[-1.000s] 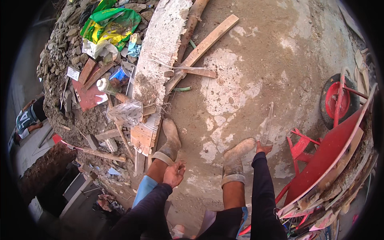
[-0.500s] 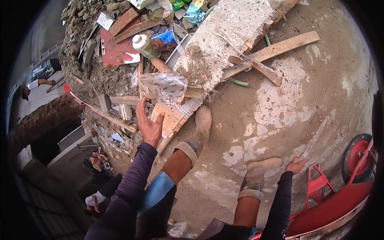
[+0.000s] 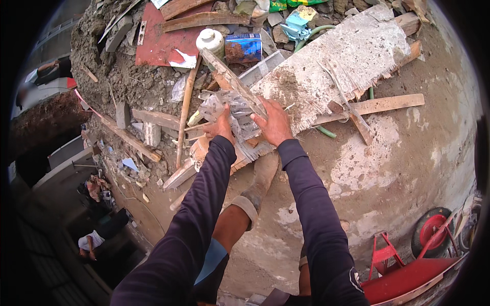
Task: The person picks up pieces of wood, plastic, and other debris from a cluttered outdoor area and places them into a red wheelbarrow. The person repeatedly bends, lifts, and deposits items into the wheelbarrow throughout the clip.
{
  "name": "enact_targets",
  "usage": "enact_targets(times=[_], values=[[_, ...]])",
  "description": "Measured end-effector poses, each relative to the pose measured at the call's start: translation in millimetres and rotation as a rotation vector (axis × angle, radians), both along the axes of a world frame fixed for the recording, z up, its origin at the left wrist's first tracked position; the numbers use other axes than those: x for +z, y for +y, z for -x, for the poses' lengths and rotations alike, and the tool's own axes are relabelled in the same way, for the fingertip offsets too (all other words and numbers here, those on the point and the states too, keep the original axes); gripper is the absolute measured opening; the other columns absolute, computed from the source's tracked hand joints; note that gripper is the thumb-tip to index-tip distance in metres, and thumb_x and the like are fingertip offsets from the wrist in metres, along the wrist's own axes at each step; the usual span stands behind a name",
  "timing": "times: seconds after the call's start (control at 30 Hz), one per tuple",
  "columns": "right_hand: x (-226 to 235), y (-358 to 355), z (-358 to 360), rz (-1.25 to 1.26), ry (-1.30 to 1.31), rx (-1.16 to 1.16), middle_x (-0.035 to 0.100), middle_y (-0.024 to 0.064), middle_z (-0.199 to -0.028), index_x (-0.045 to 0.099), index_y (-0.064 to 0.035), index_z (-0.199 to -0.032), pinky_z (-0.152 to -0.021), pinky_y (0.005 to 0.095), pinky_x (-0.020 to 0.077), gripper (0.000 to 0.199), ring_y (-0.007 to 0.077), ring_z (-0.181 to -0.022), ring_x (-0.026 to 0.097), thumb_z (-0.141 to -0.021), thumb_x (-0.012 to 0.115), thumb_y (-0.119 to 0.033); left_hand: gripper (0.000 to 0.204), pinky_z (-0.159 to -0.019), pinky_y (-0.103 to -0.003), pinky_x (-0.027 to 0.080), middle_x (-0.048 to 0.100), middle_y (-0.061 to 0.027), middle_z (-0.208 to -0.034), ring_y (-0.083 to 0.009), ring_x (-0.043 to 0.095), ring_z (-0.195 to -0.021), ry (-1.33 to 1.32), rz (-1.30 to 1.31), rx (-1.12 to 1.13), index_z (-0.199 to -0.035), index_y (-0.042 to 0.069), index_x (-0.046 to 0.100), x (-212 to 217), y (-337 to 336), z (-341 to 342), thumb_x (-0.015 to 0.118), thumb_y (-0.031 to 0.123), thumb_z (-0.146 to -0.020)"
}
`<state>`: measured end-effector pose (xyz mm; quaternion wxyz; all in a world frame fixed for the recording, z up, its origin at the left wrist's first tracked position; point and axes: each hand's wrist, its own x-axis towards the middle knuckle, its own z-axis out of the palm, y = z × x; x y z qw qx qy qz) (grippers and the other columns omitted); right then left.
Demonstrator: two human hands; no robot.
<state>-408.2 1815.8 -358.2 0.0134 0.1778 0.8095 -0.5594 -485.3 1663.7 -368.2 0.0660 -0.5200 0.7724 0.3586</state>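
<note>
Apparently with only wooden strip (image 3: 232,79) taken up, in curled fingers of right hand (image 3: 277,122), touching clear plastic (image 3: 241,115) with left hand (image 3: 222,127), unclear if pinching, at left edge of whitish board (image 3: 332,64), with bottle (image 3: 211,42) and can (image 3: 247,49) left of it untouched.

Ahead of the left grip (image 3: 222,126), bottle (image 3: 211,37) and blue can (image 3: 248,47) as obstacles — free ground (image 3: 360,191) rightward

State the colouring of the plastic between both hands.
The plastic is clear with dark marks, best seen in the head view.
</note>
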Motion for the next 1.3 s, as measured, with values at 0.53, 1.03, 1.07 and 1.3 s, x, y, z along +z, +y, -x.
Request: enact_targets(times=[0.53,1.03,1.07,1.3], values=[[5,-56,46,-0.36,-0.576,0.466,0.066,0.0171,-0.099,0.062,-0.0031,-0.106,-0.084,0.0429,0.0481,0.058,0.033,-0.096,0.063,-0.071,0.072,-0.048,0.073,-0.096,-0.038,0.042,0.052,-0.0182,-0.124,-0.0272,0.054,-0.108,0.276,-0.583,-0.151,-0.128,-0.005,0.043,-5,-67,-30,0.081,0.015,-0.068],[34,-101,-72,0.283,-0.387,-0.038,0.064,0.0183,-0.1,0.058,-0.0069,-0.113,-0.083,0.0431,0.0474,0.053,0.037,-0.096,0.06,-0.066,0.069,-0.028,0.032,-0.088,-0.037,0.048,0.064,-0.0102,-0.102,-0.025,0.061,-0.095,-0.005,-1.113,0.007,-0.108,-0.002,0.059,24,-91,-123,0.059,-0.002,-0.076],[45,-98,-79,0.272,-0.38,-0.071,0.064,0.0183,-0.099,0.058,-0.0068,-0.112,-0.083,0.0435,0.0474,0.052,0.0373,-0.095,0.06,-0.066,0.069,-0.028,0.032,-0.087,-0.036,0.047,0.064,-0.0095,-0.099,-0.0244,0.06,-0.093,-0.002,-1.154,0.038,-0.105,-0.002,0.06,32,-87,-130,0.06,-0.005,-0.074],[152,-13,-146,0.18,-0.389,-0.253,0.059,0.0216,-0.108,0.056,-0.0032,-0.111,-0.088,0.0447,0.0448,0.05,0.0387,-0.102,0.056,-0.067,0.067,-0.025,0.032,-0.091,-0.039,0.047,0.064,-0.0137,-0.105,-0.0272,0.061,-0.097,-0.166,-1.24,-0.143,-0.105,-0.005,0.06,99,-6,-176,0.052,-0.003,-0.074]])
